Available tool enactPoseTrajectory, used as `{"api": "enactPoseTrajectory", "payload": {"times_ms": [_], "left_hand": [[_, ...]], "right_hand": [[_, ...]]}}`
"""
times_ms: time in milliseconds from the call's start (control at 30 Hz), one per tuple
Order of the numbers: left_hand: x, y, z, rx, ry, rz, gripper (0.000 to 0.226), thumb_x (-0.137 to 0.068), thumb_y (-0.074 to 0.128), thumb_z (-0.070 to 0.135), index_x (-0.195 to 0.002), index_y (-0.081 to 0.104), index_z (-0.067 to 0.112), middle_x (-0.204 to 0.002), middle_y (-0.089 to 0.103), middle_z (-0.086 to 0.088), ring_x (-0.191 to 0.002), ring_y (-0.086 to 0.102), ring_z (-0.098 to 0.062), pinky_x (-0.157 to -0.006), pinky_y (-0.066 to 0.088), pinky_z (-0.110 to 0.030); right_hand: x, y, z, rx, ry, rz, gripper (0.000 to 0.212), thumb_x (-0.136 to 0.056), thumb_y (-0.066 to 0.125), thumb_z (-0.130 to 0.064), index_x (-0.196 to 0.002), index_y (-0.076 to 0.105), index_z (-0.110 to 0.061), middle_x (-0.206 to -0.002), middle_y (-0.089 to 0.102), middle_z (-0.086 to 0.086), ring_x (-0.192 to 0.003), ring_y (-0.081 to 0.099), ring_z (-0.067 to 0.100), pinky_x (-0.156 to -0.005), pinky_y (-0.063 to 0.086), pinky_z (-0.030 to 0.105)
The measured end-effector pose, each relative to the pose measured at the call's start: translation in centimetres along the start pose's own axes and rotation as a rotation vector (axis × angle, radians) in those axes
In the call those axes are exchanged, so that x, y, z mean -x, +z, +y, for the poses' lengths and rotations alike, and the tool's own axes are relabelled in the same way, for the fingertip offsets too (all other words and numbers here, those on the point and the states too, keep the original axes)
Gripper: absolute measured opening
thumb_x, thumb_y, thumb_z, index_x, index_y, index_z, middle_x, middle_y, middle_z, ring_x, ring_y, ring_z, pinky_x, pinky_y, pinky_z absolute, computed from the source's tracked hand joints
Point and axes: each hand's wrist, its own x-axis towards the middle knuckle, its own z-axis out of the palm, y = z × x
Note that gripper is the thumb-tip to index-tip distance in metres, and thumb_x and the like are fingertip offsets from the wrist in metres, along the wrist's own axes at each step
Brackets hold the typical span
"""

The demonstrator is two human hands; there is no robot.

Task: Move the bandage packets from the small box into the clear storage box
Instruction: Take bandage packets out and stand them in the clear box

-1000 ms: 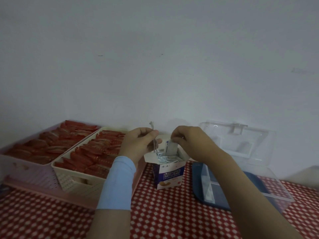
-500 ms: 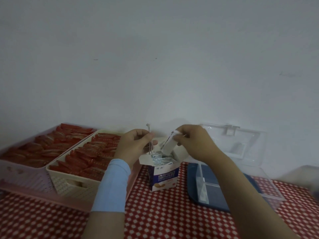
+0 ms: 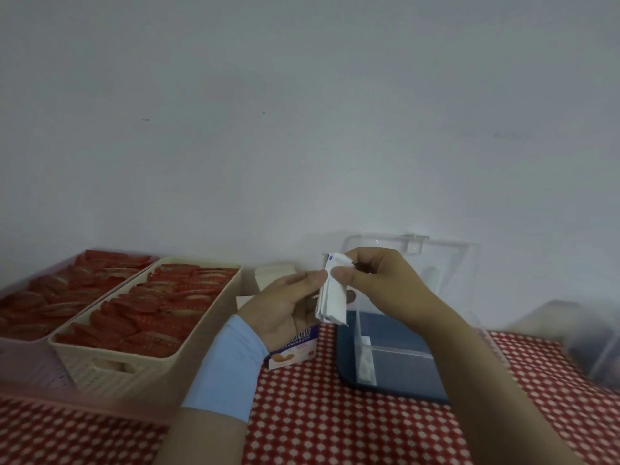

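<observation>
A stack of white bandage packets (image 3: 332, 297) hangs upright in the air above the small box. My right hand (image 3: 382, 283) pinches the stack's top between thumb and forefinger. Palm up, my left hand (image 3: 285, 307) lies against the stack, its thumb on the upper edge and a fingertip showing behind. The small white and blue box (image 3: 295, 350) stands on the tablecloth, mostly hidden under my left hand. Just to its right stands the clear storage box (image 3: 396, 355), with a dark blue base, a divider inside and its lid (image 3: 439, 263) raised against the wall.
Two baskets full of red packets stand at the left, a cream one (image 3: 134, 357) and a pink one (image 3: 20, 344). A red and white checked cloth (image 3: 322, 414) covers the table. A blurred clear container (image 3: 590, 344) is at the right edge. The wall is close behind.
My right hand has drawn the stack of packets up out of the small box. My left hand left the box flap and came up to the stack; the thin metal piece it held is out of sight.
</observation>
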Motion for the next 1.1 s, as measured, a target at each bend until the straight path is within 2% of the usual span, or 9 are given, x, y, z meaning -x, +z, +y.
{"api": "enactPoseTrajectory", "payload": {"times_ms": [167,267,367,433,500,700,833,1000,1100], "left_hand": [[-0.7,0.9,-1.1,0.031,-0.013,0.009,0.039,-0.087,0.060,0.027,-0.116,0.068,0.002,-0.117,0.070,-0.021,-0.107,0.070,-0.028,-0.082,0.059,-0.034],[-1.2,1.3,-1.7,0.045,-0.002,0.059,0.029,-0.083,0.063,0.026,-0.096,0.077,0.004,-0.104,0.072,-0.018,-0.093,0.072,-0.025,-0.083,0.056,-0.035],[-1.4,1.6,-1.8,0.091,0.010,0.087,0.029,-0.083,0.065,0.025,-0.101,0.075,0.004,-0.103,0.072,-0.015,-0.090,0.071,-0.022,-0.080,0.058,-0.036],[-1.4,1.7,-2.0,0.127,-0.006,0.072,0.037,-0.087,0.064,0.026,-0.116,0.069,0.003,-0.112,0.071,-0.016,-0.102,0.071,-0.026,-0.080,0.061,-0.040],[-1.3,1.9,-2.0,0.132,-0.014,0.059,0.033,-0.089,0.062,0.027,-0.112,0.070,0.004,-0.108,0.071,-0.016,-0.100,0.072,-0.026,-0.073,0.060,-0.038],[-1.2,1.6,-2.4,0.078,0.023,-0.035,0.026,-0.089,0.057,0.021,-0.096,0.076,0.005,-0.099,0.073,-0.015,-0.090,0.073,-0.023,-0.069,0.060,-0.031],[-1.3,1.4,-2.4,0.022,0.013,-0.037,0.022,-0.087,0.063,0.023,-0.099,0.071,0.006,-0.097,0.067,-0.016,-0.085,0.067,-0.023,-0.072,0.057,-0.032],[-1.4,1.1,-2.7,0.068,0.001,-0.059,0.021,-0.089,0.062,0.021,-0.101,0.072,0.007,-0.101,0.070,-0.015,-0.088,0.070,-0.023,-0.074,0.059,-0.032],[-1.2,1.1,-2.4,0.046,0.016,-0.093,0.033,-0.092,0.061,0.020,-0.117,0.064,0.001,-0.113,0.069,-0.019,-0.097,0.071,-0.027,-0.075,0.060,-0.034]], "right_hand": [[0.8,0.2,1.1,-0.044,0.040,0.072,0.014,-0.088,0.076,-0.022,-0.099,0.071,-0.015,-0.095,0.071,0.011,-0.071,0.074,0.017,-0.072,0.060,0.030],[1.6,0.0,1.5,0.146,-0.028,0.129,0.038,-0.086,0.074,-0.042,-0.121,0.061,-0.033,-0.121,0.059,-0.014,-0.098,0.065,0.001,-0.083,0.056,0.024],[2.6,-0.5,0.9,0.149,-0.120,0.070,0.043,-0.073,0.080,-0.049,-0.107,0.057,-0.036,-0.132,0.051,-0.027,-0.114,0.052,-0.010,-0.093,0.045,0.019],[3.0,-0.6,0.4,0.201,-0.118,-0.053,0.055,-0.058,0.088,-0.048,-0.098,0.052,-0.034,-0.136,0.047,-0.030,-0.115,0.048,-0.015,-0.088,0.043,0.011],[3.1,-0.4,0.3,0.301,-0.168,-0.118,0.057,-0.055,0.093,-0.043,-0.092,0.052,-0.029,-0.138,0.043,-0.029,-0.109,0.051,-0.015,-0.081,0.046,0.008],[2.9,-0.1,0.8,0.267,-0.236,-0.047,0.048,-0.057,0.096,-0.032,-0.078,0.054,-0.023,-0.118,0.058,-0.016,-0.091,0.061,0.007,-0.072,0.056,0.022],[3.0,-0.2,0.7,0.295,-0.224,-0.076,0.055,-0.053,0.097,-0.037,-0.081,0.051,-0.023,-0.129,0.052,-0.021,-0.099,0.062,0.004,-0.078,0.059,0.027],[3.2,-0.2,0.6,0.300,-0.195,-0.097,0.055,-0.053,0.094,-0.041,-0.080,0.050,-0.023,-0.110,0.059,-0.010,-0.102,0.062,0.010,-0.077,0.060,0.032],[3.2,-0.9,0.6,0.051,-0.104,-0.166,0.036,-0.074,0.085,-0.035,-0.091,0.057,-0.020,-0.112,0.065,0.001,-0.100,0.066,0.014,-0.083,0.059,0.031]]}}
